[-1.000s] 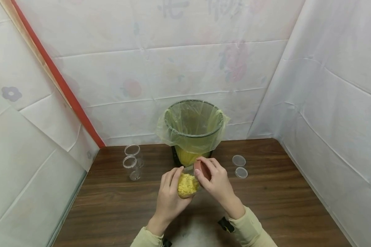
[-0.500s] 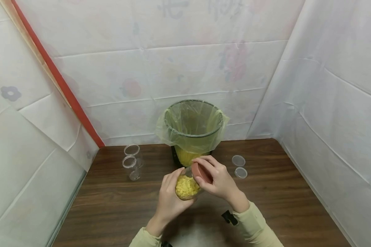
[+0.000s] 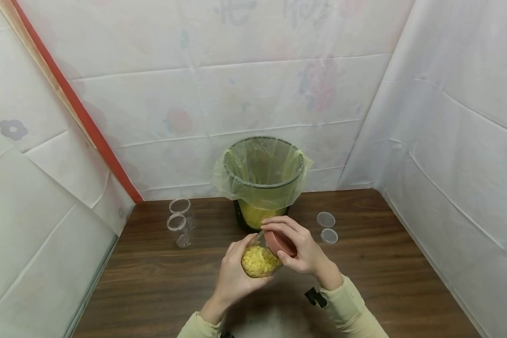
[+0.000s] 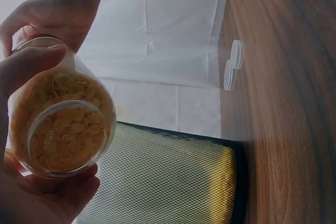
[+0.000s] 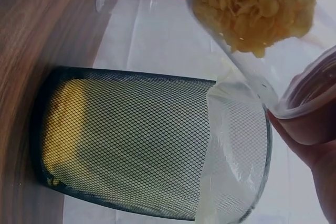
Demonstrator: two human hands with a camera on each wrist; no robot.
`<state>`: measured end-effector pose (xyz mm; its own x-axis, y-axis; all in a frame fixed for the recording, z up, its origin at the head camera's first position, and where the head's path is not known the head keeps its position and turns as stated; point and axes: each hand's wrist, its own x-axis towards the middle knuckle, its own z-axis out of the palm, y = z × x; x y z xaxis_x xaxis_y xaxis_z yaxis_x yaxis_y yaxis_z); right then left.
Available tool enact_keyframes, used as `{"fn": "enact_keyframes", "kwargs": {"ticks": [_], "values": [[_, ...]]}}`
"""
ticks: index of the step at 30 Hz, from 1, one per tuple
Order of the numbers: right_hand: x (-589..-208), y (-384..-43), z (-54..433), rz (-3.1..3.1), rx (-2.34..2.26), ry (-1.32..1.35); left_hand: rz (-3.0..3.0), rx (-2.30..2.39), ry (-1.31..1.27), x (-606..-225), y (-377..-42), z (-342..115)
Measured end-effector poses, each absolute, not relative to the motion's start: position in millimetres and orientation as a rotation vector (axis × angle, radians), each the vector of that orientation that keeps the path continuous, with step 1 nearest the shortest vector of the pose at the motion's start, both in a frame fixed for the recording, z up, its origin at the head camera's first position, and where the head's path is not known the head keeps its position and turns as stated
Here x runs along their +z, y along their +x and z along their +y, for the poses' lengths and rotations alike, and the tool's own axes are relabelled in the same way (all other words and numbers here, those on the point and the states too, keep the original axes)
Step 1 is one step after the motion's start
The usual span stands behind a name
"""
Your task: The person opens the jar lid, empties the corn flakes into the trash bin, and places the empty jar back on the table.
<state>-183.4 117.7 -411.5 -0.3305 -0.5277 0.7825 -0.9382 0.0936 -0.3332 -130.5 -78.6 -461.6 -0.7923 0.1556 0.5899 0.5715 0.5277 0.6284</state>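
Note:
A clear plastic jar point(image 3: 259, 262) partly filled with yellow flakes is held above the table in front of the bin. My left hand point(image 3: 235, 273) grips it around its side, thumb and fingers spread across the wall. In the left wrist view the jar's round base point(image 4: 67, 137) faces the camera. The jar lies tilted, its mouth toward my right hand point(image 3: 302, 246). That hand's fingers and thumb hold a reddish-brown lid point(image 3: 280, 244) by its edge, right at the mouth. In the right wrist view the lid point(image 5: 312, 121) shows part of its inner side beside the jar's rim.
A black mesh bin point(image 3: 238, 216) with a yellowish liner point(image 3: 262, 195) stands at the table's back edge. Two clear jars point(image 3: 183, 239) are at the left. Two clear round lids point(image 3: 326, 219) lie at the right. White sheets point(image 3: 211, 94) wall the wooden table point(image 3: 152, 291).
The jar has tipped and shifted slightly toward the person. The right hand and the reddish-brown lid have moved a little right and nearer, with the lid's face turned more toward the camera.

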Motion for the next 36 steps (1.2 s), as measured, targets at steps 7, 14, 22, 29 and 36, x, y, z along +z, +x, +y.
{"fn": "enact_keyframes", "kwargs": {"ticks": [7, 14, 22, 29, 36], "values": [[-412.8, -178.0, 118.5, -1.967, 1.261, 1.295, -2.26, -1.133, -0.615, -462.6, -131.3, -75.6], [-403.9, -163.9, 117.9, -2.379, 1.495, 0.771, -2.233, -1.09, -0.577, -462.0, -131.8, -72.8], [-395.2, -152.6, 115.9, -2.651, 1.565, 0.332, -2.192, -0.957, -0.521, -464.1, -133.1, -72.4], [-394.4, -151.3, 113.1, -2.634, 1.573, 0.324, -2.206, -0.879, -0.521, -460.0, -132.0, -73.0], [-399.5, -153.0, 115.5, -2.466, 1.533, 0.523, -2.242, -0.985, -0.534, -456.5, -130.5, -77.2]]}}
